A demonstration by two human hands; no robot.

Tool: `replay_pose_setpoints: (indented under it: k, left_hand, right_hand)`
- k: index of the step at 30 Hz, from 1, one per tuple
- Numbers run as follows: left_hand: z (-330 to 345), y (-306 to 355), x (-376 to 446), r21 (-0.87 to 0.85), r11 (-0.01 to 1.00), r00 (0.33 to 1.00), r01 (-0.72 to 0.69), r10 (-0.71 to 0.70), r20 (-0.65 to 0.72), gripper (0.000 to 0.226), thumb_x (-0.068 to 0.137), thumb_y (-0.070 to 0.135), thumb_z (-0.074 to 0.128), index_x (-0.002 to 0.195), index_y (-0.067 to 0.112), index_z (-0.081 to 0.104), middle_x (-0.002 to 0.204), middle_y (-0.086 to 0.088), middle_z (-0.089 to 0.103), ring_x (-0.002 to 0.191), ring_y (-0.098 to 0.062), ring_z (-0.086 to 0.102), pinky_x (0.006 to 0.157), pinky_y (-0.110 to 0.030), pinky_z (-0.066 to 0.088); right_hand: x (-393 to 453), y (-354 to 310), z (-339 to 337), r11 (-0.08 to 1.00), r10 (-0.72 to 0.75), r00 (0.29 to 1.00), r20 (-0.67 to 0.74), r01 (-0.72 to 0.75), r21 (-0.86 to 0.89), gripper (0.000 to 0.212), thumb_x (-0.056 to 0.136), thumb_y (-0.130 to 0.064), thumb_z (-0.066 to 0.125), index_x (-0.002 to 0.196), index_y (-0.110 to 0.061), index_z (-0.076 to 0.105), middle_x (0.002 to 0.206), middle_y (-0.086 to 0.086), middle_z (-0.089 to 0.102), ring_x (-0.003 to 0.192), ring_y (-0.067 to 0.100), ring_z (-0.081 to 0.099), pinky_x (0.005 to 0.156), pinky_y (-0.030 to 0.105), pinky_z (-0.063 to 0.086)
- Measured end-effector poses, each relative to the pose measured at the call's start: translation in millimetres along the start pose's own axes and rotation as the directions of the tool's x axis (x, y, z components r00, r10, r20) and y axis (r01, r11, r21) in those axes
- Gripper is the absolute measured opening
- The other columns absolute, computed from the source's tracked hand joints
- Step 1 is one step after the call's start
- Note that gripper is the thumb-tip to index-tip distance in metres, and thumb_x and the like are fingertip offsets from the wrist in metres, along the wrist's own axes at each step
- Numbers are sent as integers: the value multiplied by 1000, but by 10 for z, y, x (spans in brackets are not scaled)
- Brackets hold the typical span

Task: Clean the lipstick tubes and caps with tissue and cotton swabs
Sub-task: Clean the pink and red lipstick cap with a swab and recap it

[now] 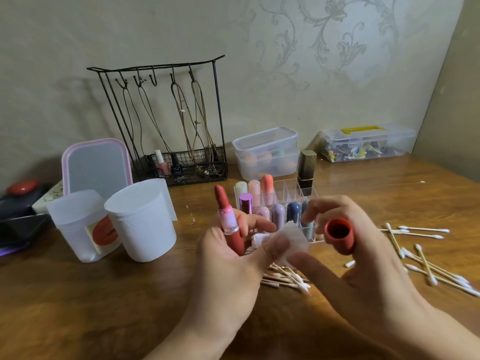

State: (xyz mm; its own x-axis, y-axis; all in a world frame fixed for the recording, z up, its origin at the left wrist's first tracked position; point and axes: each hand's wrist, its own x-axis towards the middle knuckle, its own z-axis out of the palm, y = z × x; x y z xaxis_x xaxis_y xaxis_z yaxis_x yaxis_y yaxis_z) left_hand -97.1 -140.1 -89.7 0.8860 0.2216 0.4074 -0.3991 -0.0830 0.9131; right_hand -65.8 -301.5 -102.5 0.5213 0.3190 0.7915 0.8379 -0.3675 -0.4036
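My left hand [228,261] grips an uncapped red lipstick tube [228,219] upright, its bullet raised and a pink collar below it. Its thumb also pinches a small piece of white tissue [291,240]. My right hand [363,255] holds the matching red cap [340,236], open end facing me, and its fingers reach toward the tissue. Behind my hands a clear acrylic organizer [283,196] holds several pastel lipsticks. Cotton swabs lie in a pile [285,279] under my hands and scattered [426,258] on the right.
Two tissue rolls [142,219] stand at the left in front of a pink mirror [96,165]. A black wire rack [176,126] with necklaces and nail polish is at the back. A black-gold lipstick [306,167] and two clear boxes [267,152] sit behind the organizer.
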Motion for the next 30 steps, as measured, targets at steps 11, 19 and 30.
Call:
replay_pose_setpoints:
  k: [11, 19, 30]
  left_hand:
    - [-24, -57, -2, 102, 995, 993, -10, -2, 119, 26, 58, 35, 82, 74, 22, 65, 76, 5, 72, 82, -9, 69, 73, -20, 53]
    - [-32, -61, 37, -337, 935, 990, 115, -80, 116, 21, 67, 9, 74, 62, 25, 61, 76, -2, 70, 90, -21, 70, 74, -30, 55]
    - [-47, -81, 49, -165, 980, 993, 113, -117, -12, 30, 51, 19, 79, 63, 18, 52, 60, 3, 60, 67, -11, 66, 63, -20, 52]
  right_hand:
    - [24, -11, -23, 974, 217, 975, 46, -220, 59, 19, 75, -33, 74, 81, -25, 58, 73, -17, 66, 64, 5, 64, 56, 22, 48]
    - [11, 79, -176, 939, 259, 925, 279, -308, 151, 35, 89, -53, 38, 89, -21, 52, 72, 5, 58, 60, 22, 50, 57, 47, 44]
    - [-13, 30, -62, 984, 89, 979, 182, -58, -168, 28, 84, -36, 66, 112, -38, 59, 85, -27, 59, 69, -9, 53, 58, 7, 43]
